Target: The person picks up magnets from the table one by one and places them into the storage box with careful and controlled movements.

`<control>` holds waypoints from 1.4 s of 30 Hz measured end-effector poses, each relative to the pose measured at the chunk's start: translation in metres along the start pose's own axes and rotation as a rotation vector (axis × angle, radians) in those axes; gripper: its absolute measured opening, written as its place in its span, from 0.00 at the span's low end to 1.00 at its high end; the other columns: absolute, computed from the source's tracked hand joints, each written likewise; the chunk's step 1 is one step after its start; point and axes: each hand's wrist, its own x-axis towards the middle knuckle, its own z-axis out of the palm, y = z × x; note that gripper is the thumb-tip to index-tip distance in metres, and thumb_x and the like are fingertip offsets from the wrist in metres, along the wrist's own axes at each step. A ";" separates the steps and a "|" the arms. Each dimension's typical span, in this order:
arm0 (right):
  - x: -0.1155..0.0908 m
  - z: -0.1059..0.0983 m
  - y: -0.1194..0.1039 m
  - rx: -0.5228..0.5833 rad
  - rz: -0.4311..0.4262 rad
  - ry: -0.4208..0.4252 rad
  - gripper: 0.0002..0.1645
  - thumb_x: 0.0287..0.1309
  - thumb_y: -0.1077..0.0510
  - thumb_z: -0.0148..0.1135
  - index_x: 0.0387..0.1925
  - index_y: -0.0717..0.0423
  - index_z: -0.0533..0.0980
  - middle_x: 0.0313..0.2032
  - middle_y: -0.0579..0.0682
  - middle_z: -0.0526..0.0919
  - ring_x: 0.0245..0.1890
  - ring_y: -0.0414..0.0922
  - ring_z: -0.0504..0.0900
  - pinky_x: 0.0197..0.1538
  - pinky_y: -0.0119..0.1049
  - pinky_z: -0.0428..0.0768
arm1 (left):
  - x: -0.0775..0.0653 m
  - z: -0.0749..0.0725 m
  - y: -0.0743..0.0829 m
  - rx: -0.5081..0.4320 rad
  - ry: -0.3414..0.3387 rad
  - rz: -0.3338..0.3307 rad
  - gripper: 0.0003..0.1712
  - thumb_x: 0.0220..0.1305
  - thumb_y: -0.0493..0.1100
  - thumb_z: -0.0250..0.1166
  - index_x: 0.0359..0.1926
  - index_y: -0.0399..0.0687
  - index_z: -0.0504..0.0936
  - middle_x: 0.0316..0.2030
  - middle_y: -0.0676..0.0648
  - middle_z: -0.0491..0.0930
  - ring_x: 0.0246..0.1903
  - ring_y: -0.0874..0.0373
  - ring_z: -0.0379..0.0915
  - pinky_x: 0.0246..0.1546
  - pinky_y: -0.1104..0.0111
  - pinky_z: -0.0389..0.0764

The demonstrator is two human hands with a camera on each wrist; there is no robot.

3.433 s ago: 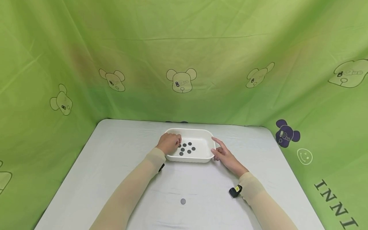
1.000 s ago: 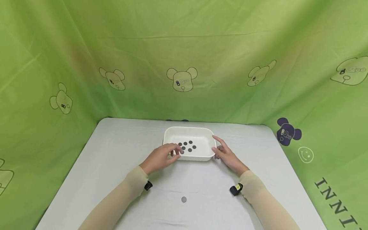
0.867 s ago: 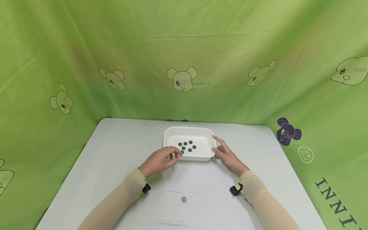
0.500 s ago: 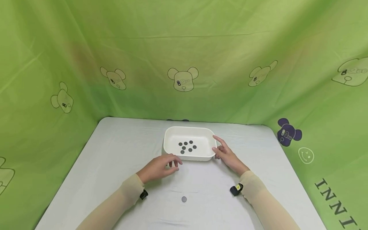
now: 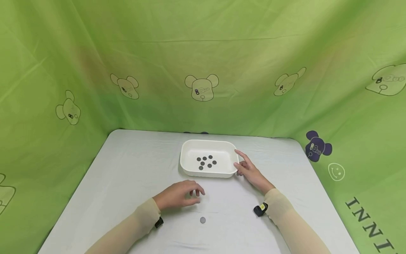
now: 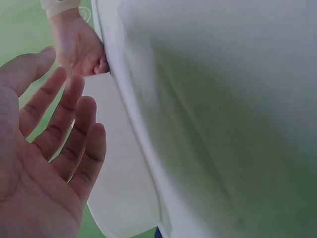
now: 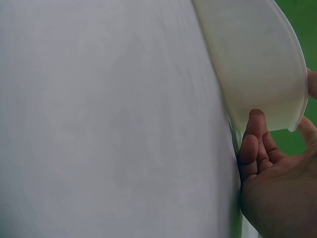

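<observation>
A white rectangular tray [image 5: 226, 155] stands toward the back of the table, with several dark round flat discs [image 5: 209, 165] scattered on its floor. My right hand [image 5: 252, 174] holds the tray's right end; thumb and index finger lie on the rim, and other fingers are bent against the outer wall in the right wrist view. One lone grey disc [image 5: 203, 220] lies on the cloth nearer me. Between tray and lone disc, my left hand [image 5: 177, 195] hovers with fingers loosely spread and nothing in it; its bare palm [image 6: 44, 183] shows in the left wrist view.
A pale cloth [image 5: 127, 169] covers the table. Green printed curtains [image 5: 203, 53] hang close behind it and along both sides. Each forearm wears a black wrist camera, such as the right one [image 5: 260, 210].
My left hand has come out over the tray's front edge and moved toward me, now just beyond the lone disc. My right hand, the tray and the discs stay in place.
</observation>
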 end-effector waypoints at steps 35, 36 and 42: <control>-0.004 0.001 -0.003 0.009 -0.026 0.003 0.43 0.82 0.46 0.59 0.87 0.35 0.50 0.40 0.55 0.81 0.42 0.51 0.80 0.53 0.43 0.76 | -0.005 0.031 0.016 0.184 -0.169 0.113 0.13 0.69 0.55 0.76 0.51 0.65 0.87 0.41 0.66 0.80 0.42 0.73 0.73 0.48 0.81 0.73; -0.004 0.001 -0.003 0.007 -0.026 0.004 0.43 0.82 0.46 0.59 0.87 0.34 0.50 0.40 0.56 0.81 0.42 0.51 0.80 0.53 0.43 0.76 | -0.005 0.031 0.016 0.185 -0.168 0.118 0.12 0.69 0.55 0.76 0.51 0.65 0.87 0.41 0.66 0.80 0.42 0.73 0.73 0.48 0.81 0.73; -0.003 0.000 -0.004 -0.001 -0.020 0.003 0.43 0.81 0.45 0.59 0.86 0.34 0.50 0.41 0.57 0.81 0.42 0.51 0.80 0.52 0.42 0.76 | -0.004 0.031 0.017 0.198 -0.173 0.129 0.11 0.68 0.54 0.77 0.49 0.66 0.88 0.41 0.66 0.80 0.42 0.74 0.72 0.48 0.80 0.73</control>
